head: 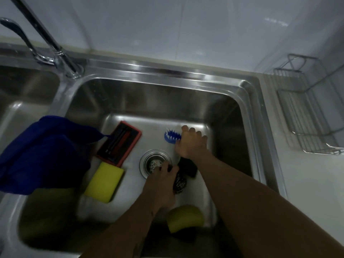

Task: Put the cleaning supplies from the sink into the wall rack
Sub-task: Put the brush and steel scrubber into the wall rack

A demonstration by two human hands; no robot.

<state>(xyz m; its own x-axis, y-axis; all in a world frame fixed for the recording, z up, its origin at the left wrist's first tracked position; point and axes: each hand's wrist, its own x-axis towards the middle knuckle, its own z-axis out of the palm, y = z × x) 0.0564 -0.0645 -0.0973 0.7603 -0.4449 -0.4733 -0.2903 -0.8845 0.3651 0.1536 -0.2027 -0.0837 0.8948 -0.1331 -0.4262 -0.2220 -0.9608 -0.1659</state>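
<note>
Both hands are down in the steel sink [247, 116]. My right hand [191, 144] is closed on a blue brush [171, 136] at the far right of the basin floor. My left hand [163, 183] grips a dark steel-wool scrubber [179, 182] beside the drain [153, 162]. A black sponge [189, 167] lies between my hands. A yellow sponge [104, 181], a red-and-black scrubbing block [119, 143] and a second yellow sponge [184, 218] also lie in the basin. The wire wall rack [309, 107] hangs empty on the right wall.
A blue cloth [44, 153] drapes over the divider between this basin and the left one. The chrome faucet [55, 47] stands at the back left. White counter lies between the sink and the rack.
</note>
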